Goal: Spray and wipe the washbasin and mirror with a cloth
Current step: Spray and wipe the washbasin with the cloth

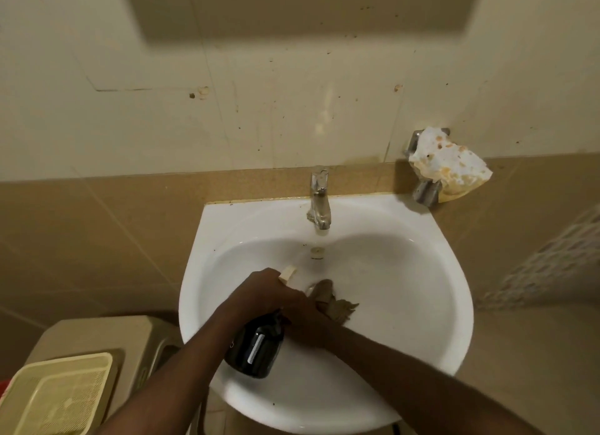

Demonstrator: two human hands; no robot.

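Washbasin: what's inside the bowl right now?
Inside the washbasin: a brown cloth under the right hand. The left hand holds a dark spray bottle above. The drain is hidden.

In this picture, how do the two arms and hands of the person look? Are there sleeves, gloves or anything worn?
Both forearms are bare up to the frame's lower edge: no sleeves show. The left hand and the right hand wear no gloves. No watch, bracelet or ring is visible, though the left hand partly covers the right. No markings show on either arm.
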